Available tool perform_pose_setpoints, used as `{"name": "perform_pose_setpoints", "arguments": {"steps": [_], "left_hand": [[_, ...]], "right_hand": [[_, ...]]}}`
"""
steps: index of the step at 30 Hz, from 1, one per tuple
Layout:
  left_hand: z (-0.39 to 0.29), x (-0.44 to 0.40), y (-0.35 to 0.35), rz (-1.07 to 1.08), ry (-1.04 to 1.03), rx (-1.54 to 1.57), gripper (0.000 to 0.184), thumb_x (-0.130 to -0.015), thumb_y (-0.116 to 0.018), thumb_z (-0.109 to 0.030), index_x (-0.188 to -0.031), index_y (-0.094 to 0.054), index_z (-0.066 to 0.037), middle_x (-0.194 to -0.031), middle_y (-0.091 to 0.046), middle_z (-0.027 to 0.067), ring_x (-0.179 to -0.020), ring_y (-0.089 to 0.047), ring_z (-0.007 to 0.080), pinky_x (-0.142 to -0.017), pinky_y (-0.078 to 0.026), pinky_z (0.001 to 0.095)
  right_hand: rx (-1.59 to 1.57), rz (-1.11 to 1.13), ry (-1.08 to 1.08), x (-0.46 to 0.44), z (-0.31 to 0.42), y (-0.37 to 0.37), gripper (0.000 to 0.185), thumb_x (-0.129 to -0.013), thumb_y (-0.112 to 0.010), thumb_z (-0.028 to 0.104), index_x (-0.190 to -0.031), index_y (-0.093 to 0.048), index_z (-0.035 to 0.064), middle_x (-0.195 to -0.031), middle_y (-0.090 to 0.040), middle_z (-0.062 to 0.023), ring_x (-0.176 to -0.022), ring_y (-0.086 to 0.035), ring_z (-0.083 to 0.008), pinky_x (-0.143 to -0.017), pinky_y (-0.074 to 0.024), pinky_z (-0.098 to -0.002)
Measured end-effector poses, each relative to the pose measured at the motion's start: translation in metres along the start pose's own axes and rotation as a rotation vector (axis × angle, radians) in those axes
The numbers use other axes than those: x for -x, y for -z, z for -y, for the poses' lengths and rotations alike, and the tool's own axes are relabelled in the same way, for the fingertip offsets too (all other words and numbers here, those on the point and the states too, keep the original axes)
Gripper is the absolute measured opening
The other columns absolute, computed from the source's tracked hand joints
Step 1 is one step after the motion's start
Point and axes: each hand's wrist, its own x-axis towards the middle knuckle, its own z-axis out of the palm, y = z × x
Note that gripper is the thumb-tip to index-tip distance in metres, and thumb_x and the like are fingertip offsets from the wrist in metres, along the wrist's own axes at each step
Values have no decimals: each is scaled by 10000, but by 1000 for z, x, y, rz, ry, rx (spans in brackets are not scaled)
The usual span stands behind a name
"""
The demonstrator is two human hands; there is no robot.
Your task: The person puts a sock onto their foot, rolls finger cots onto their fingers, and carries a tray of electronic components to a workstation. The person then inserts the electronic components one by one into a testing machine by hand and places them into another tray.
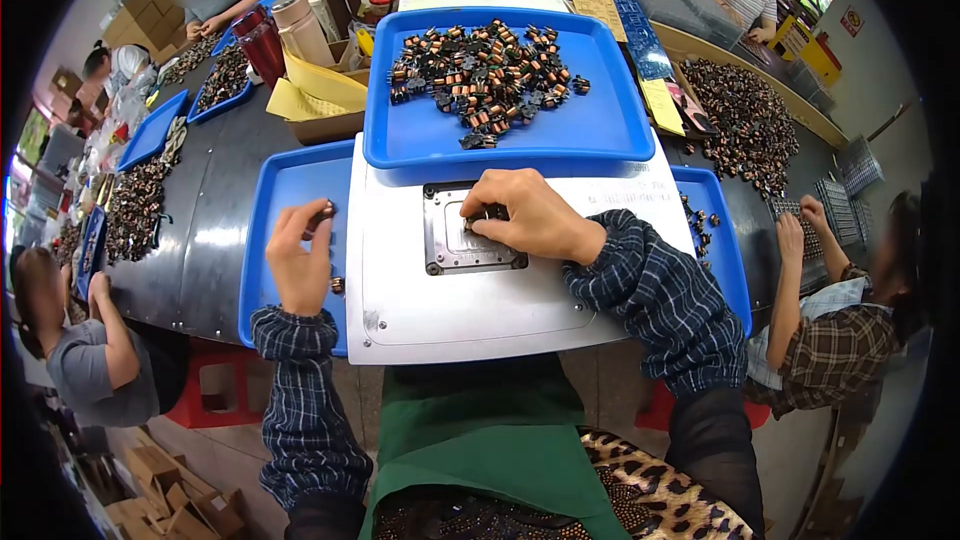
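Note:
My right hand (535, 215) is closed on a small dark coil part (488, 214), pressed at the dark metal plate (475, 257) set in a white machine top (500, 315). Its fingers cover most of that part. Over the left blue tray (262, 270), my left hand (300, 265) pinches another small dark coil part (326, 208) between thumb and fingertips. Just beyond both hands a blue tray (400, 140) holds a heap of copper-wound coils (485, 70) with black ends.
A right-hand blue tray (735, 285) holds a few coils. Yellow papers (315, 90), a red tumbler (260, 45) and a beige bottle (300, 25) stand back left. Larger coil heaps (740, 120) lie on the dark table (205, 230). Other people work on both sides.

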Motion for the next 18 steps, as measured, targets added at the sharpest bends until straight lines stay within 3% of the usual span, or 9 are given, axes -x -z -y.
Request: {"name": "perform_pose_setpoints", "arguments": {"steps": [3, 6, 10, 12, 13, 15, 16, 18], "left_hand": [[25, 4, 1, 11, 93, -45, 222, -706, -569, 30, -926, -587, 14, -828, -572, 86, -714, -547, 154, -646, -428, 245], [16, -5, -6, -40, -12, -142, 209, -712, -572, 2, -920, -593, 8, -829, -571, 89, -749, -546, 179, -680, -425, 264], [-19, -39, -28, -55, -221, 10, 165, -710, -595, -43, -870, -606, -5, -835, -570, 111, -788, -539, 237, -713, -421, 305], [-37, -53, -44, 32, -288, 58, 155, -706, -614, -84, -842, -609, -12, -821, -566, 119, -793, -528, 278, -710, -415, 345], [-45, -58, -52, 86, -321, 66, 164, -709, -623, -111, -841, -611, -15, -816, -564, 117, -789, -525, 282, -703, -413, 353], [-53, -66, -71, 145, -346, 16, 165, -744, -599, -117, -861, -602, -1, -845, -561, 111, -759, -544, 217, -665, -432, 283], [-55, -68, -79, 197, -307, 29, 192, -749, -606, -156, -868, -597, -5, -858, -562, 123, -762, -544, 250, -672, -428, 316], [-59, -69, -90, 216, -360, 15, 213, -751, -608, -168, -888, -584, -7, -864, -563, 129, -769, -543, 269, -686, -425, 331]], "right_hand": [[126, 14, -8, 0, 7, -4, 129, -688, -617, 33, -812, -596, 4, -760, -561, -102, -681, -552, -238, -608, -437, -310], [142, 19, 3, 0, 8, -5, 120, -695, -610, 35, -810, -589, 8, -747, -542, -100, -664, -541, -243, -597, -432, -317], [78, -2, -2, -1, 2, -5, 131, -682, -616, 37, -808, -588, 11, -752, -552, -96, -666, -539, -230, -592, -429, -300], [-103, -60, 12, -3, -4, -1, 147, -671, -627, 43, -808, -583, 8, -712, -560, -66, -642, -533, -182, -583, -423, -280], [-333, -96, -135, -5, 0, 3, 130, -675, -629, 54, -791, -584, 17, -667, -558, -36, -570, -507, -110, -499, -401, -239], [-576, -121, -483, -6, 13, 30, 117, -697, -624, 74, -794, -579, 25, -630, -531, -13, -507, -469, -59, -407, -352, -205], [-904, -197, -470, -4, -6, 30, 129, -723, -596, 82, -835, -563, 25, -615, -518, -18, -470, -445, -45, -355, -297, -178], [-1149, -345, -429, -3, -13, 44, 136, -757, -551, 76, -881, -546, 20, -681, -538, -52, -549, -522, -94, -348, -340, -169]]}}
